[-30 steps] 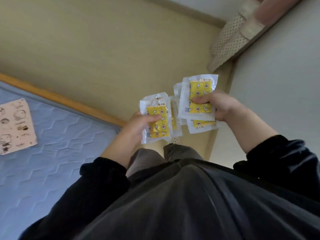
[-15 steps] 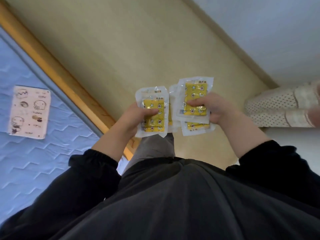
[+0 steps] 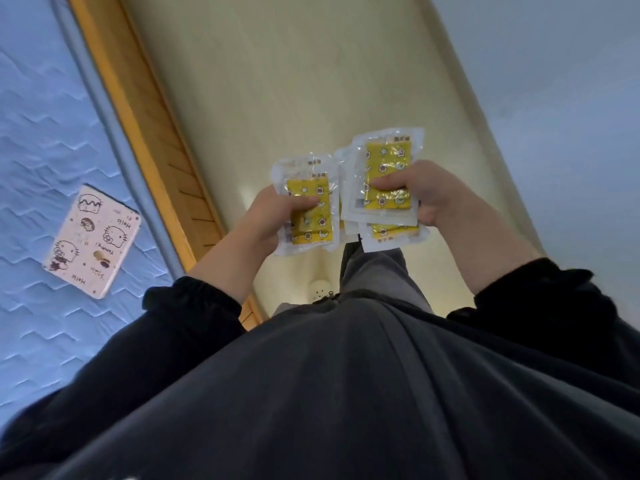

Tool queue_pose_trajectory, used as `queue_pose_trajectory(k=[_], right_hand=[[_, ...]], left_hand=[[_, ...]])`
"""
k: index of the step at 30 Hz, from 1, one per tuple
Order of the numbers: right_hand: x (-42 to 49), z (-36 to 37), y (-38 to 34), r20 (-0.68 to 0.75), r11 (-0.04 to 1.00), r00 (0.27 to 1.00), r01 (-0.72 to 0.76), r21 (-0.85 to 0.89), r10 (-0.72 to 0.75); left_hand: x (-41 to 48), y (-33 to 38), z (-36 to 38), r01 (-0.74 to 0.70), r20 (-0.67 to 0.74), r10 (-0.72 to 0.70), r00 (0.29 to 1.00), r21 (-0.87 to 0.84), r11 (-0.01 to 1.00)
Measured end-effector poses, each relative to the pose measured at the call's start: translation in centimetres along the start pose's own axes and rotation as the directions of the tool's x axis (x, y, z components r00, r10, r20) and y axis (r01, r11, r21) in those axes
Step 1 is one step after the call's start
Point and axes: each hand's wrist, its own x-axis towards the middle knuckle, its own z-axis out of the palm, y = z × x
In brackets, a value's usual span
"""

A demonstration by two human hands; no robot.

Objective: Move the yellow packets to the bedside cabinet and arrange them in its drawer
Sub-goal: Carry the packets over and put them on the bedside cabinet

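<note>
Both hands hold stacks of yellow packets in clear wrappers, printed with stars and small cartoon faces, above the floor in front of my body. My left hand [image 3: 273,216] grips one stack of yellow packets [image 3: 311,216], thumb across the top one. My right hand [image 3: 433,192] grips a second, fanned stack of yellow packets [image 3: 388,171], with one packet's lower edge sticking out beneath. The two stacks nearly touch. The bedside cabinet and its drawer are not in view.
A bed with a blue quilted mattress [image 3: 41,150] and a wooden frame [image 3: 152,133] runs along the left. A pink cartoon-printed notebook [image 3: 93,240] lies on it. Beige floor [image 3: 294,81] stretches ahead; a pale wall [image 3: 571,98] stands on the right.
The view has swung, so the bed now runs more steeply on the left and the patterned fabric at the right has left the frame. Both hands still hold their packets together.
</note>
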Motion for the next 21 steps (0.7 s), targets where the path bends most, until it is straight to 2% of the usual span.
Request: queue_pose_trajectory(k=[8, 11, 15, 21], right_hand=[[11.6, -3.0, -19.4, 0.042, 0.974, 0.999, 0.01, -0.225, -0.001], [15.0, -3.3, -25.9, 0.066, 0.956, 0.998, 0.01, -0.293, 0.009], [19.3, -1.5, -33.1, 0.133, 0.947, 0.991, 0.031, -0.319, 0.012], [26.9, 4.3, -43.3, 0.185, 0.935, 0.982, 0.022, -0.354, 0.047]], left_hand=[[10.0, 15.9, 3.8, 0.018, -0.066, -0.02, 0.998, -0.043, 0.999], [13.3, 20.8, 4.3, 0.03, -0.08, -0.04, 0.996, -0.121, 0.992], [17.1, 26.8, 3.2, 0.012, -0.153, -0.048, 0.987, -0.231, 0.973], [24.7, 36.2, -1.6, -0.011, -0.169, -0.042, 0.985, -0.301, 0.954]])
